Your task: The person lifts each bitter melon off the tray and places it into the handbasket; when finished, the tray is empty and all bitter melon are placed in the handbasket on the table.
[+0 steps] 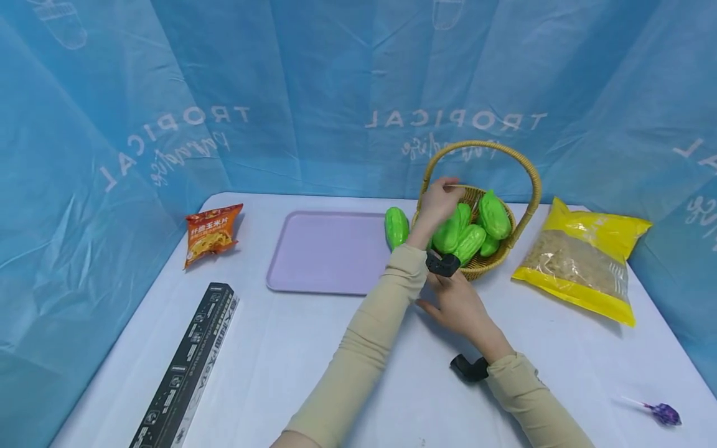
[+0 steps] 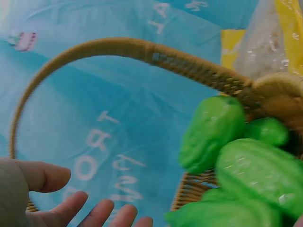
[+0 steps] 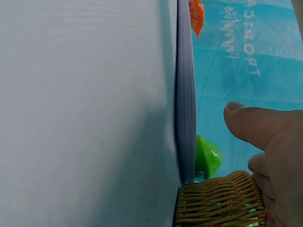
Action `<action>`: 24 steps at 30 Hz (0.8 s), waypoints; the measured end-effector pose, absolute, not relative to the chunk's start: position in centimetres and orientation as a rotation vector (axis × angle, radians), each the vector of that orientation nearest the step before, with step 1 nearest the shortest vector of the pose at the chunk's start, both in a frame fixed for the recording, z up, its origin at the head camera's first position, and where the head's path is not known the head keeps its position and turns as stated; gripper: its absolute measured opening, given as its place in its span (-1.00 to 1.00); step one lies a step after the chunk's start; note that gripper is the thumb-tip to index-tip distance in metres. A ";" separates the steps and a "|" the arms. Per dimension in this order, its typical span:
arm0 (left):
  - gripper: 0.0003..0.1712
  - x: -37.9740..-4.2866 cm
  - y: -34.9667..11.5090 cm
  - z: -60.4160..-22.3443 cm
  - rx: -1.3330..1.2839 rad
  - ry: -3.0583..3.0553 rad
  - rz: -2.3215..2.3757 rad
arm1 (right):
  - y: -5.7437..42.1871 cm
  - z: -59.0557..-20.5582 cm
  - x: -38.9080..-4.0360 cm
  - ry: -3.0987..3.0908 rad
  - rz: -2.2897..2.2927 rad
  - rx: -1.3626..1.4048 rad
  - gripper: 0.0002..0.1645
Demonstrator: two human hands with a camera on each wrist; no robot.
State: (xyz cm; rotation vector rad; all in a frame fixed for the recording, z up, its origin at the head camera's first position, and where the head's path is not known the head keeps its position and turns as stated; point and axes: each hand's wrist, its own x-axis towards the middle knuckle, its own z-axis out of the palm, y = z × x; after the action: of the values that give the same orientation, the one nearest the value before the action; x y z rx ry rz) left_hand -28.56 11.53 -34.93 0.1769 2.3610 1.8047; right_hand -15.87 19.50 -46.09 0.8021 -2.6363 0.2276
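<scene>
A wicker basket (image 1: 476,274) with a tall arched handle (image 1: 529,171) stands at the back right of the table, holding several bumpy bright green gourds (image 1: 495,214). My left hand (image 1: 440,202) is over the basket's left side, beside the handle. In the left wrist view its fingers (image 2: 97,213) are spread and relaxed, with nothing held. Low at the basket's front is my right hand (image 1: 462,305), its thumb (image 3: 251,123) extended and its other fingers right at the woven wall (image 3: 220,201). One more green gourd (image 1: 396,227) lies outside, left of the basket.
A shallow lilac tray (image 1: 330,252) lies left of the basket. An orange snack bag (image 1: 213,233) and a long black box (image 1: 187,361) are at the left. To the right are a yellow bag (image 1: 582,261) with a clear window and a purple lollipop (image 1: 665,414).
</scene>
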 end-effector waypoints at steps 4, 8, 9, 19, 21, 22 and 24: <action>-0.61 -28.4 9.8 -34.2 0.257 2.357 1.850 | 19.3 -45.8 -15.8 -2.698 0.253 0.793 -0.14; -0.60 -28.3 8.3 -33.4 0.300 2.355 1.886 | 19.2 -45.6 -15.8 -2.734 0.238 0.780 -0.14; -0.60 -28.3 8.0 -33.2 0.306 2.353 1.899 | 19.1 -45.6 -15.7 -2.732 0.230 0.783 -0.14; -0.57 -29.0 5.4 -31.9 0.235 2.267 2.049 | 19.1 -45.5 -15.5 -2.753 0.221 0.781 -0.07; -0.57 -29.2 4.7 -32.1 0.202 2.271 2.075 | 19.1 -45.5 -15.5 -2.748 0.219 0.782 -0.04; -0.58 -29.3 4.4 -32.3 0.179 2.273 2.084 | 19.1 -45.5 -15.5 -2.744 0.216 0.784 -0.03; -0.58 -29.5 3.8 -32.7 0.124 2.275 2.092 | 19.1 -45.5 -15.5 -2.742 0.223 0.789 -0.02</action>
State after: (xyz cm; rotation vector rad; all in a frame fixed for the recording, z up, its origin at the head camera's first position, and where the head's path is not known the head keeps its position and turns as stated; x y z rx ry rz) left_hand -29.51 3.84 -32.70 0.1242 2.2751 2.0915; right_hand -15.53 19.12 -45.49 0.7895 -2.7421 0.2225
